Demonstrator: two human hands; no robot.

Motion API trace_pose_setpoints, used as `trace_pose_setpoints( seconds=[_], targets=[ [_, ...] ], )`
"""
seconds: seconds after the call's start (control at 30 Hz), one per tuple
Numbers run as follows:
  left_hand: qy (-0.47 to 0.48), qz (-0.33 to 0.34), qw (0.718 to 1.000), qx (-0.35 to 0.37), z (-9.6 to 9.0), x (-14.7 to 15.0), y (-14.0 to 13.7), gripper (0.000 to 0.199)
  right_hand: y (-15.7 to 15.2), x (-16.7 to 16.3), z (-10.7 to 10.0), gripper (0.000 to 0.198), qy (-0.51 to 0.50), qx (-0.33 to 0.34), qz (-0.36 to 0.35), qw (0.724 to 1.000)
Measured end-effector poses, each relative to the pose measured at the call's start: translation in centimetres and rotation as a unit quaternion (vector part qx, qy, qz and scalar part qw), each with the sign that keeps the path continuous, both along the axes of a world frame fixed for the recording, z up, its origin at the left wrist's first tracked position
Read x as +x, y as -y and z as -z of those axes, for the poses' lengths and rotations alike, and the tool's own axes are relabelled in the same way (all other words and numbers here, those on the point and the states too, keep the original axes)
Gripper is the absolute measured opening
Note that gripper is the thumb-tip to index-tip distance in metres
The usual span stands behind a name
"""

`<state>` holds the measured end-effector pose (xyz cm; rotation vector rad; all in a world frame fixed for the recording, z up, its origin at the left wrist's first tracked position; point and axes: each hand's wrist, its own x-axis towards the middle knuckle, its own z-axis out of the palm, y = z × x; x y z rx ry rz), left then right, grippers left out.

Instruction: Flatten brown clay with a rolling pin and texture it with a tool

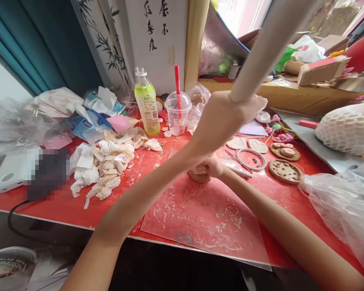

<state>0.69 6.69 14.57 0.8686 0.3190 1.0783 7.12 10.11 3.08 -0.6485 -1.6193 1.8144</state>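
My left hand [226,119] is raised over the table and wrapped around a thick pale rod [265,48]. The rod slants up to the right, and its upper end leaves the top of the view. Lower down and partly behind my left wrist, my right hand [214,166] has its fingers closed at a brown lump of clay [199,177]. The clay rests on a clear sheet [206,226] strewn with pale scraps; its upper part is covered by my hands. Beyond my right hand lie a pale ring [251,159] and a brown clay disc with dark spots [285,171].
Crumpled tissues [109,161] are heaped on the left. Behind stand a bottle of yellow-green drink [147,103] and a plastic cup [178,113] with a red straw. Plastic bags [336,202] and a net-wrapped white object [347,128] crowd the right.
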Motion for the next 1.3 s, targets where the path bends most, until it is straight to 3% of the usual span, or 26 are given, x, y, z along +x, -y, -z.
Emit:
trace_pose_setpoints(
  seconds=[0.1,0.17,0.23,0.3,0.37,0.4,0.47,0.53,0.6,0.63,0.73,0.83,0.9,0.93,1.0,1.07,1.13,1.2,1.3],
  targets=[
    [-0.114,-0.018,0.985,0.13,0.7,-1.4,-2.5,0.032,0.0,-0.6,-0.1,0.038,-0.021,-0.052,-0.047,0.997],
    [-0.149,-0.01,0.972,0.179,1.0,-3.2,-4.1,0.029,0.3,-1.3,-0.5,0.04,-0.021,-0.09,-0.038,0.995],
    [-0.153,0.049,0.969,0.186,1.1,-5.3,-5.3,0.028,0.7,-2.1,-0.7,0.038,-0.006,-0.086,0.05,0.995],
    [-0.152,0.044,0.974,0.161,1.3,-7.0,-6.0,0.028,1.1,-2.9,-0.6,0.034,0.016,-0.051,0.166,0.985],
    [-0.156,0.018,0.978,0.137,1.3,-7.3,-5.9,0.03,1.1,-3.1,-0.5,0.032,0.029,-0.037,0.203,0.978],
    [-0.157,-0.007,0.978,0.135,1.4,-6.9,-5.6,0.031,0.9,-3.0,-0.3,0.032,0.025,-0.047,0.172,0.984],
    [-0.155,-0.094,0.972,0.152,1.5,-5.1,-4.5,0.031,0.2,-2.2,-0.1,0.033,-0.003,-0.08,0.036,0.996],
    [-0.156,-0.223,0.944,0.184,1.5,-2.8,-3.1,0.029,-0.5,-1.2,0.2,0.035,-0.034,-0.09,-0.089,0.991],
    [-0.172,-0.281,0.919,0.215,1.5,-1.1,-1.9,0.026,-0.9,-0.4,0.4,0.037,-0.047,-0.077,-0.131,0.987],
    [-0.185,-0.279,0.914,0.227,1.4,-0.7,-1.6,0.026,-0.9,-0.2,0.4,0.038,-0.049,-0.07,-0.13,0.988],
    [-0.216,-0.162,0.932,0.241,0.9,-1.5,-1.8,0.028,0.0,-0.5,0.5,0.037,-0.065,-0.056,-0.072,0.994],
    [-0.226,0.008,0.952,0.208,0.5,-3.5,-2.9,0.03,1.1,-1.5,0.4,0.034,-0.062,-0.045,0.077,0.994],
    [-0.21,0.063,0.958,0.187,0.5,-4.3,-3.4,0.03,1.4,-1.8,0.4,0.033,-0.041,-0.047,0.124,0.99],
    [-0.195,0.064,0.961,0.184,0.5,-4.4,-3.6,0.029,1.4,-1.7,0.5,0.033,-0.033,-0.051,0.109,0.992],
    [-0.162,0.011,0.969,0.187,0.5,-4.2,-3.6,0.03,0.9,-1.4,0.7,0.03,-0.035,-0.046,0.053,0.997],
    [-0.128,-0.085,0.97,0.188,0.0,-4.0,-3.4,0.032,0.4,-0.8,0.9,0.028,-0.063,-0.013,0.023,0.998],
    [-0.095,-0.174,0.962,0.186,-1.0,-4.3,-3.2,0.034,-0.2,-0.4,1.1,0.044,-0.113,0.012,0.037,0.993],
    [-0.076,-0.234,0.951,0.189,-2.0,-4.9,-2.9,0.034,-0.6,-0.2,1.1,0.064,-0.166,-0.013,0.068,0.984],
    [-0.091,-0.258,0.944,0.184,-2.3,-5.2,-2.6,0.033,-0.9,-0.1,1.2,0.07,-0.204,-0.087,0.093,0.971]
  ],
)
